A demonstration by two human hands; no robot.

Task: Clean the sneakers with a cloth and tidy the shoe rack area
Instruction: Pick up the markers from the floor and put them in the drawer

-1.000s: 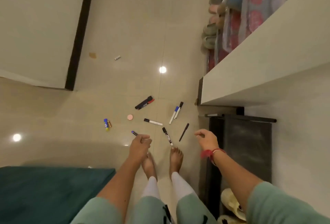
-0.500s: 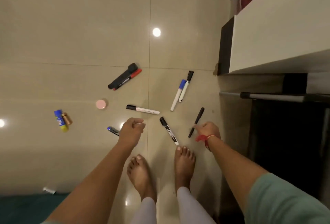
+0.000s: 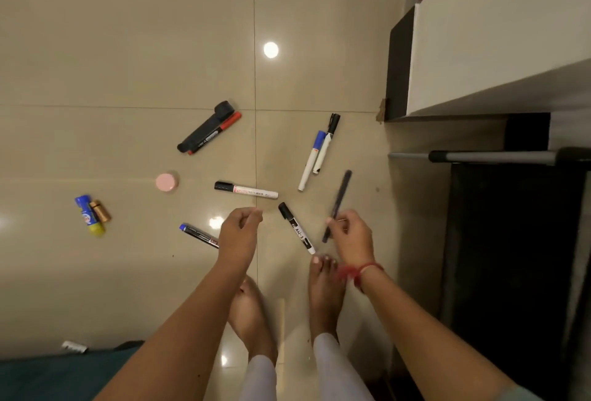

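No sneakers or cloth are in view. Several markers lie scattered on the beige tiled floor (image 3: 128, 48) in front of my bare feet. My right hand (image 3: 353, 235) pinches the lower part of a thin dark pen (image 3: 339, 199), which looks blurred. A black-and-white marker (image 3: 295, 228) lies just left of that hand, its tip by my right toes. My left hand (image 3: 238, 234) hovers with loosely curled fingers and nothing in it, partly covering a dark marker with a blue end (image 3: 196, 235). A white marker with a black cap (image 3: 246, 190) lies just beyond it.
A black and a red marker (image 3: 208, 133) lie together, as do two white markers (image 3: 315, 157). A pink round lid (image 3: 167, 182) and a blue-yellow glue stick (image 3: 89, 215) are at the left. A white cabinet (image 3: 495, 32) and dark equipment (image 3: 511, 240) fill the right side; a teal surface (image 3: 57, 375) sits at the bottom left.
The view has dropped closer to the floor. My right hand has reached the thin dark pen and taken hold of it; my left hand stays curled over the blue-ended marker.
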